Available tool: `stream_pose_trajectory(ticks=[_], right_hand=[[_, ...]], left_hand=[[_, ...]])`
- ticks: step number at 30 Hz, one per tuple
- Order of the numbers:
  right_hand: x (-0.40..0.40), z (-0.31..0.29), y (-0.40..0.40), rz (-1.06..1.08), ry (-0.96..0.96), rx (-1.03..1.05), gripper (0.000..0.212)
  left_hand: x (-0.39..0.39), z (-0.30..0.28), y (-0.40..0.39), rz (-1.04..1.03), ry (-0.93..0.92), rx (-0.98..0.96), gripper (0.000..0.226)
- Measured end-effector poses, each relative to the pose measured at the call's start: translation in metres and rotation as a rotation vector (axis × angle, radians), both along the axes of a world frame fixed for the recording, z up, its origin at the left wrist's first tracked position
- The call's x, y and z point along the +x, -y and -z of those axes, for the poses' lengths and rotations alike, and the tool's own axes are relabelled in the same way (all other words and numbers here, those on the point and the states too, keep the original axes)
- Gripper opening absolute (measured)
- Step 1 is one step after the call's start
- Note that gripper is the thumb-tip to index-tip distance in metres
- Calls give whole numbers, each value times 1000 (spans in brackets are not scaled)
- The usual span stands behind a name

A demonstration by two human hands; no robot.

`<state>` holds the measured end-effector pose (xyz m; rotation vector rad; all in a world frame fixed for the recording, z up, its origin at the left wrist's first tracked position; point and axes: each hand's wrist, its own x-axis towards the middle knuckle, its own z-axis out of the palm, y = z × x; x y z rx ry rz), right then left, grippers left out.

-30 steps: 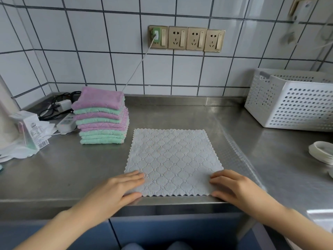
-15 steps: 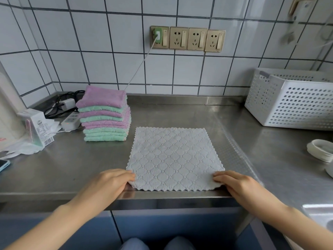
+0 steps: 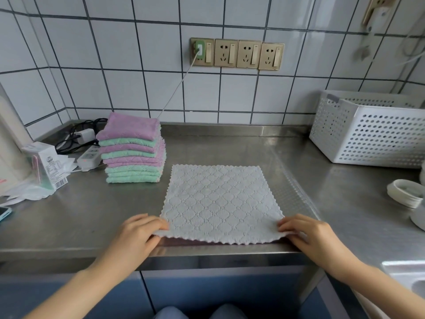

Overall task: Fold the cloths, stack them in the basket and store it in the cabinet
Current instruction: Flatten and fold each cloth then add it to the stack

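Observation:
A pale grey quilted cloth lies spread flat on the steel counter, its near edge lifted slightly off the surface. My left hand pinches its near left corner. My right hand pinches its near right corner. A stack of several folded pink and green cloths stands behind the spread cloth to the left. A white perforated basket sits at the back right against the tiled wall.
A power strip with cables, a small carton and papers crowd the back left corner. A phone lies at the left edge. White dishes sit at the right. Blue cabinet fronts run below the counter.
Both hands slid from resting flat on the cloth's near edge out to its two near corners and pinched them. The near edge now lifts slightly.

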<state>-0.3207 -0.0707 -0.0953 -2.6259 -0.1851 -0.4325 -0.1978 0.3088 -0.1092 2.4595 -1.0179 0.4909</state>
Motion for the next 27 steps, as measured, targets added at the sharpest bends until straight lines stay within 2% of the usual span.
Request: stream_pose_trajectory(ticks=[4,7,9,12,14,18,22,27], right_hand=[[-20,-10,3,88,-3,190,33],[-27,-28,-6,56,23,453,16],[-19,-40,-14,59,78,598,3],[16,-46,-17,141,118,652,7],[49,-42,-16,224,84,697,12],[112,-21,-8,428,-56,764,27],[136,2,1,586,-144,621,28],[144,0,4,649,-144,542,18]], left_hand=[[-17,-8,-17,98,-295,-219,9],[-30,-33,-16,95,-559,-412,5],[-22,-44,-10,46,-614,-547,8],[6,-53,11,-80,-657,-663,2],[35,-49,26,-164,-691,-723,7],[87,-34,51,-337,-577,-655,12],[107,-14,57,-443,-494,-492,44],[122,-6,57,-473,-432,-409,32]])
